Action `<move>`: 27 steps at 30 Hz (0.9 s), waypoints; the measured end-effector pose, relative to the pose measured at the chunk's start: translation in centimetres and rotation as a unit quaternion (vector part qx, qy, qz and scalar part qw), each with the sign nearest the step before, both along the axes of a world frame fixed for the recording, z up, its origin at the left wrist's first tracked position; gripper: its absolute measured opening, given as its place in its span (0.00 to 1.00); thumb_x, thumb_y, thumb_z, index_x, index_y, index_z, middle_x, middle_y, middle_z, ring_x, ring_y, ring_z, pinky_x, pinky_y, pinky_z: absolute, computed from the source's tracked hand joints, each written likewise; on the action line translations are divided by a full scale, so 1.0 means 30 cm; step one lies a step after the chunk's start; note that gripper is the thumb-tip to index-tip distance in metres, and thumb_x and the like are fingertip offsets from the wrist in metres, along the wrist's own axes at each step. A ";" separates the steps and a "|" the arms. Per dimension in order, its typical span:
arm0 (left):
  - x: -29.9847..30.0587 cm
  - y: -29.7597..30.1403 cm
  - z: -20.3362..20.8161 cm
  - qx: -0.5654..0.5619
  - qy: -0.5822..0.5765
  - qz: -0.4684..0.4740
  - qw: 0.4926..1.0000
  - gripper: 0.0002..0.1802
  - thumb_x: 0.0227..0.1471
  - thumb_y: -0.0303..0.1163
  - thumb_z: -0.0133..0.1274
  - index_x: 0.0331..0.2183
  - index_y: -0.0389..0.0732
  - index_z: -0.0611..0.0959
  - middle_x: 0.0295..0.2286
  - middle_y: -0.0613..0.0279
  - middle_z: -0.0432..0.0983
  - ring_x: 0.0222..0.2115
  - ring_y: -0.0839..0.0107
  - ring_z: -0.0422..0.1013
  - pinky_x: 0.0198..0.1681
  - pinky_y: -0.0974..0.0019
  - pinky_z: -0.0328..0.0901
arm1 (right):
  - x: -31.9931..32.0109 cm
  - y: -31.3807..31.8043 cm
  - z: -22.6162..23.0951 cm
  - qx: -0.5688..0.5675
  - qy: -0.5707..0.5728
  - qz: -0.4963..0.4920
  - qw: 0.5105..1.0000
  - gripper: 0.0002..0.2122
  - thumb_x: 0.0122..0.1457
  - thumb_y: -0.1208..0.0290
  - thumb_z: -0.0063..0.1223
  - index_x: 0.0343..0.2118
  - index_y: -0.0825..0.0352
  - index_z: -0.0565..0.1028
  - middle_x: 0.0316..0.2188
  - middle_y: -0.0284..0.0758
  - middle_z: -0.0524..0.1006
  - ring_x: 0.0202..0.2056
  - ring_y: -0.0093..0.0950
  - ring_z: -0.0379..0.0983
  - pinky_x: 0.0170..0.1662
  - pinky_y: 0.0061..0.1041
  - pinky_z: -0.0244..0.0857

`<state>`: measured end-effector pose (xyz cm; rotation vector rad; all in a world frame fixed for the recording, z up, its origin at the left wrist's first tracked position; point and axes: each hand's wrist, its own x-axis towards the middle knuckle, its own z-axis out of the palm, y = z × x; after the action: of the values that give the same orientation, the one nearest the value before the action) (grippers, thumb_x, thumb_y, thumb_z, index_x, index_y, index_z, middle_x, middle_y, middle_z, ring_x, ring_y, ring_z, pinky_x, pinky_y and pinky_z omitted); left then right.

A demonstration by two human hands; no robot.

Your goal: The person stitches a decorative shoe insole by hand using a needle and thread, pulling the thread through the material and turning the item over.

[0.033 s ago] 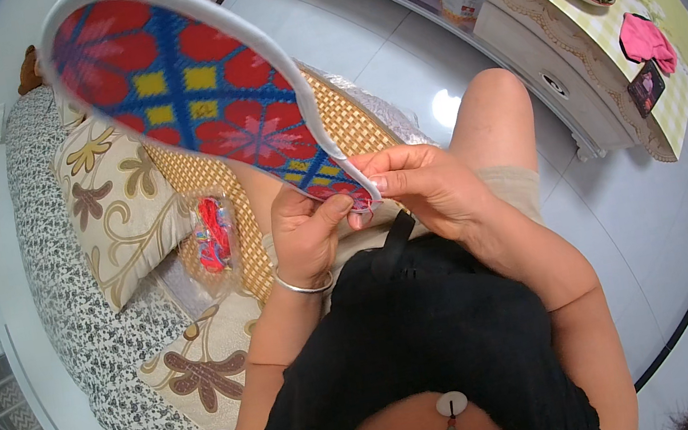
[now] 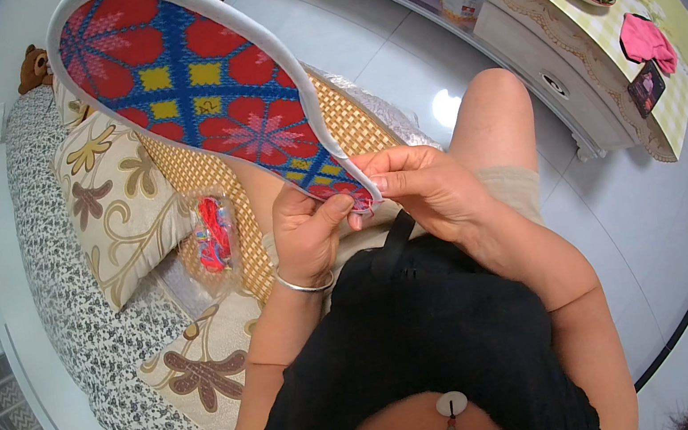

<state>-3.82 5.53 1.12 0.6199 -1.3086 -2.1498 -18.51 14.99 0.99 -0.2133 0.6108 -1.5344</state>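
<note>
I am watching both hands meeting at the near, narrow end of the insole point(image 2: 202, 84), which is lying up and away to the left from them, its long axis running from the lap toward the upper left of the view. The left hand point(image 2: 307, 237) is pinching that end from below, thumb pressing on the white edging. The right hand point(image 2: 421, 189) is closing its fingers on the same end from the right, just beside the left thumb; whether it is holding a needle I cannot tell. Both are equally near, touching the insole at its tip.

A bag of thread point(image 2: 215, 233) is lying on the woven mat point(image 2: 348, 129) just left of the left hand. Cushions point(image 2: 113, 206) are resting further left. The low table point(image 2: 594, 31) is standing well apart to the right. Nothing is standing between hands and insole.
</note>
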 end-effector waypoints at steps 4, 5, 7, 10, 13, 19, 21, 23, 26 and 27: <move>0.007 0.008 0.004 -0.017 0.084 -0.057 0.995 0.05 0.50 0.24 0.53 0.32 0.34 0.75 0.21 0.57 0.71 0.17 0.70 0.66 0.26 0.66 0.61 | -0.047 -0.049 -0.092 0.087 0.016 -0.174 0.981 0.04 0.56 0.76 0.53 0.29 0.72 0.75 0.36 0.41 0.77 0.37 0.27 0.72 0.41 0.23 0.66; 0.006 0.009 0.009 -0.032 0.087 -0.049 0.994 0.06 0.51 0.25 0.53 0.32 0.35 0.74 0.20 0.58 0.70 0.17 0.71 0.64 0.26 0.66 0.59 | -0.090 -0.048 -0.075 0.052 -0.037 -0.191 0.979 0.04 0.56 0.76 0.52 0.29 0.72 0.74 0.34 0.39 0.76 0.35 0.26 0.72 0.37 0.21 0.66; 0.022 -0.023 0.013 0.004 0.051 -0.005 0.999 0.07 0.51 0.27 0.54 0.31 0.35 0.74 0.20 0.57 0.70 0.16 0.72 0.63 0.25 0.66 0.58 | -0.199 -0.003 -0.057 0.008 -0.056 -0.231 0.971 0.04 0.57 0.76 0.51 0.29 0.71 0.73 0.32 0.35 0.75 0.30 0.22 0.70 0.28 0.16 0.63; 0.068 -0.119 0.018 0.064 0.143 0.029 0.987 0.06 0.50 0.26 0.54 0.30 0.38 0.72 0.17 0.62 0.67 0.13 0.75 0.59 0.23 0.70 0.53 | -0.391 0.147 -0.060 -0.017 -0.056 -0.371 0.927 0.04 0.56 0.82 0.48 0.34 0.69 0.69 0.23 0.26 0.64 0.21 0.14 0.56 0.20 0.11 0.53; 0.123 -0.203 0.014 0.120 0.222 0.027 0.967 0.07 0.49 0.25 0.54 0.31 0.39 0.71 0.17 0.65 0.65 0.11 0.78 0.55 0.20 0.73 0.50 | -0.696 0.407 -0.199 -0.073 0.061 -0.529 0.843 0.05 0.57 0.81 0.47 0.36 0.69 0.69 0.22 0.28 0.65 0.21 0.15 0.55 0.20 0.12 0.51; 0.044 -0.115 -0.041 0.356 0.328 -0.098 0.869 0.05 0.53 0.25 0.49 0.28 0.42 0.69 0.16 0.69 0.64 0.09 0.82 0.53 0.18 0.75 0.49 | -0.323 0.176 0.008 0.065 0.310 -0.493 0.810 0.08 0.58 0.76 0.49 0.40 0.69 0.74 0.24 0.27 0.70 0.24 0.13 0.60 0.25 0.13 0.54; 0.025 -0.088 -0.051 0.390 0.344 -0.132 0.844 0.05 0.54 0.25 0.48 0.28 0.41 0.69 0.16 0.68 0.65 0.09 0.82 0.53 0.17 0.75 0.49 | -0.146 0.090 0.078 0.051 0.437 -0.382 0.813 0.05 0.58 0.79 0.49 0.35 0.68 0.75 0.27 0.25 0.70 0.26 0.13 0.62 0.30 0.13 0.58; 0.006 -0.081 -0.049 0.382 0.353 -0.183 0.834 0.09 0.51 0.29 0.55 0.30 0.43 0.70 0.17 0.69 0.66 0.11 0.82 0.54 0.20 0.75 0.50 | -0.023 0.035 0.088 -0.024 0.534 -0.296 0.792 0.02 0.54 0.79 0.51 0.31 0.68 0.74 0.26 0.33 0.75 0.26 0.21 0.71 0.30 0.18 0.64; -0.012 -0.061 -0.024 0.400 0.351 -0.187 0.826 0.10 0.50 0.30 0.56 0.29 0.42 0.70 0.16 0.67 0.68 0.10 0.82 0.53 0.16 0.77 0.47 | 0.050 -0.029 0.109 -0.150 0.634 -0.291 0.700 0.05 0.48 0.80 0.55 0.30 0.67 0.74 0.24 0.37 0.75 0.24 0.30 0.73 0.28 0.24 0.67; 0.001 -0.058 -0.037 0.394 0.335 -0.164 0.840 0.10 0.49 0.29 0.57 0.29 0.42 0.71 0.16 0.66 0.68 0.10 0.82 0.54 0.16 0.78 0.47 | 0.070 -0.042 0.119 -0.166 0.631 -0.287 0.702 0.05 0.47 0.81 0.55 0.29 0.67 0.75 0.23 0.37 0.75 0.23 0.31 0.73 0.27 0.25 0.66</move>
<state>-3.80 3.78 0.00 -0.1319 -0.1150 -2.7959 -16.40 13.72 4.57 -1.5766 1.5717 -1.9522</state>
